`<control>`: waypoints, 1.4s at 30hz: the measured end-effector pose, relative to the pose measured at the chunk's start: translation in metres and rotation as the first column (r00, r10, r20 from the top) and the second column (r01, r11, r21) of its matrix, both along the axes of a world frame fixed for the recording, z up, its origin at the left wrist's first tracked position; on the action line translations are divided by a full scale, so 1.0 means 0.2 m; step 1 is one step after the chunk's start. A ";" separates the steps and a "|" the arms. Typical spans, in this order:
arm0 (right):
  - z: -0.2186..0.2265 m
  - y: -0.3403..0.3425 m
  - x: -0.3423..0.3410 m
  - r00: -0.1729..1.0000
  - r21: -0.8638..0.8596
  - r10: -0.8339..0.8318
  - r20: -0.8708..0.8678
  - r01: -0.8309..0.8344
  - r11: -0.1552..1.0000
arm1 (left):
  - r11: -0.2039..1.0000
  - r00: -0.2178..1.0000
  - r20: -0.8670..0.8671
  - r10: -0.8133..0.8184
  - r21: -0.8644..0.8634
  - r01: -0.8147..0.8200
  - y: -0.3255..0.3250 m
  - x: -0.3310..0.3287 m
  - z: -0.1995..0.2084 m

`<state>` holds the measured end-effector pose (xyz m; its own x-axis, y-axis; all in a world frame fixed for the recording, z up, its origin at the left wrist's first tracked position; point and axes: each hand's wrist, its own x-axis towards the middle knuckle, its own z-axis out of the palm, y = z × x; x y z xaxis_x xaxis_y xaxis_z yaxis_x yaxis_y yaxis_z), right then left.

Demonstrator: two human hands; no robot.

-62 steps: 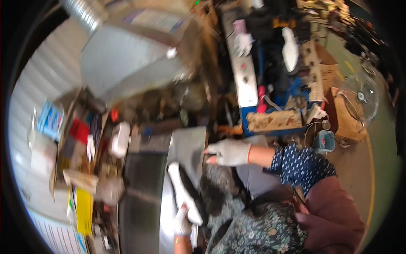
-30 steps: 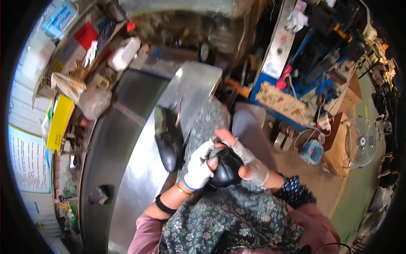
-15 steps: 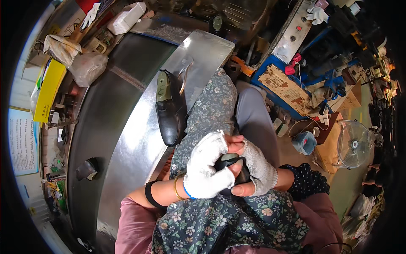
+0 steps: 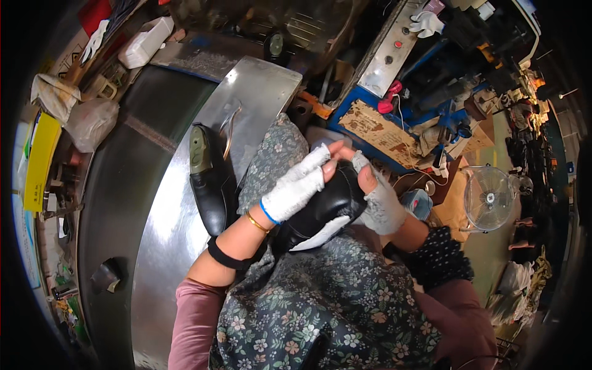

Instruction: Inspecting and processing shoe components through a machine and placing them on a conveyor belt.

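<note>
A black leather shoe (image 4: 324, 206) is held above my lap, with a pale strip showing along its lower edge. My left hand (image 4: 302, 185), in a white fingerless glove, is closed on the shoe's far end. My right hand (image 4: 378, 200), gloved the same way, curls round that end from the right. The fingertips of both hands nearly meet there. Whatever is inside the shoe is hidden. To the left, a second black shoe (image 4: 213, 197) with a green last (image 4: 200, 150) in it lies on a shiny metal table (image 4: 166, 246).
Left of the metal table runs a dark conveyor belt (image 4: 114, 203), bearing another dark shoe (image 4: 106, 275). A blue machine (image 4: 370, 132) with a worn board stands ahead on the right. Beyond it are a blue bin (image 4: 417, 203) and a wire-caged fan (image 4: 490, 197).
The shoe has been raised and turned, so its black leather side now shows. Both hands have shifted to its far end. The whole view has swung to the right.
</note>
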<state>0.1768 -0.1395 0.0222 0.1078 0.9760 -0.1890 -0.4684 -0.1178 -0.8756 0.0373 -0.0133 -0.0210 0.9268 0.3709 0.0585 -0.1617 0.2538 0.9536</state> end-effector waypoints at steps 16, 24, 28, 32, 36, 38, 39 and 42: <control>-0.27 0.21 -0.02 0.797 0.181 -0.167 0.580 0.074 0.981 | 0.856 0.941 -0.171 0.294 -0.392 -0.338 0.14 0.01 -0.38; -0.19 0.04 0.24 0.903 0.103 0.132 -0.408 -0.099 0.990 | 0.759 0.922 -0.160 0.352 0.625 -0.181 -0.07 0.03 -0.10; -0.20 -0.27 0.45 0.979 -0.342 0.201 0.040 -0.175 0.923 | 0.734 0.985 -0.056 0.163 0.674 -0.083 -0.08 -0.06 0.08; -0.37 -0.56 0.38 0.898 -0.705 -0.371 -0.235 0.106 0.701 | 0.290 0.759 0.071 0.648 0.898 -0.331 0.12 -0.35 0.04; -0.46 -0.43 0.37 0.760 -0.524 -0.589 -0.277 0.394 0.755 | 0.240 0.225 -0.158 0.962 0.882 -0.407 0.24 -0.60 -0.17; -0.45 -0.14 0.48 0.740 -0.228 -0.485 -0.465 0.429 0.874 | 0.403 0.157 -0.375 0.914 0.785 -0.470 0.28 -0.65 -0.25; -0.44 0.06 0.55 0.809 -0.105 -0.498 -0.311 0.492 0.864 | 0.387 0.138 -0.364 0.921 0.818 -0.425 0.30 -0.66 -0.29; -0.47 0.75 0.71 0.706 0.130 -0.590 0.392 0.592 0.795 | 0.261 0.104 -0.239 0.965 0.899 -0.350 0.35 -0.63 -0.34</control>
<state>0.3179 0.0100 -0.0725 0.7276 0.6860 -0.0034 -0.0604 0.0591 -0.9964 -0.0895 0.0576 -0.0896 0.0210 0.9909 0.1331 0.7818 -0.0992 0.6156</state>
